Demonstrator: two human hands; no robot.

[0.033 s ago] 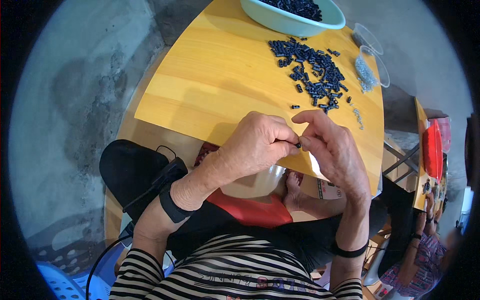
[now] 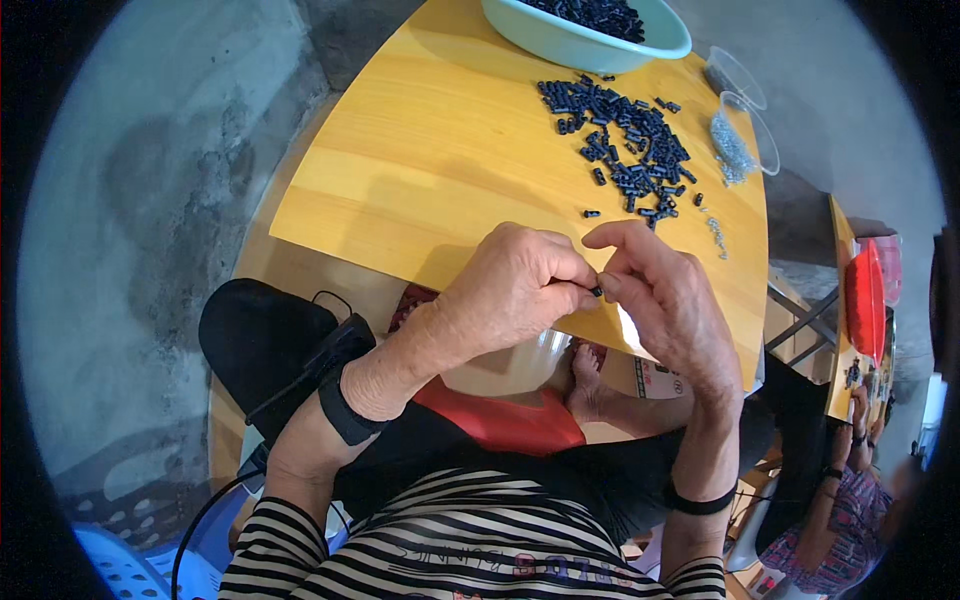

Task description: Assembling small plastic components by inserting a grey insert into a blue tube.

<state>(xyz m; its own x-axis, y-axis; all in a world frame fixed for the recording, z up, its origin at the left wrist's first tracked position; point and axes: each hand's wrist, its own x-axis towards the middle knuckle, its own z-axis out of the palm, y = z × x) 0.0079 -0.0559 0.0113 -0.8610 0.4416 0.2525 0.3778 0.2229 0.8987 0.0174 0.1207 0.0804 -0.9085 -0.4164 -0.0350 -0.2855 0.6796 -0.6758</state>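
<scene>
Over the near edge of the yellow table (image 2: 390, 180), my two hands meet at the fingertips. My left hand (image 2: 520, 275) pinches a small black plastic piece (image 2: 598, 291) between thumb and fingers; most of the piece is hidden. At its other end my right hand (image 2: 660, 300) is closed, thumb and a finger touching the piece. Whether a tiny part sits in the right fingertips cannot be made out. Beyond the hands lies a loose heap of black plastic pieces (image 2: 640, 150). A few small silvery parts (image 2: 716, 235) are scattered to its right.
A light-blue basin (image 2: 590, 45) of black pieces stands at the far edge. Clear tubs (image 2: 733, 150) sit at the right, one tipped with silvery parts spilling. Farther right, another person (image 2: 835, 510) is at a second table with a red container (image 2: 865, 300).
</scene>
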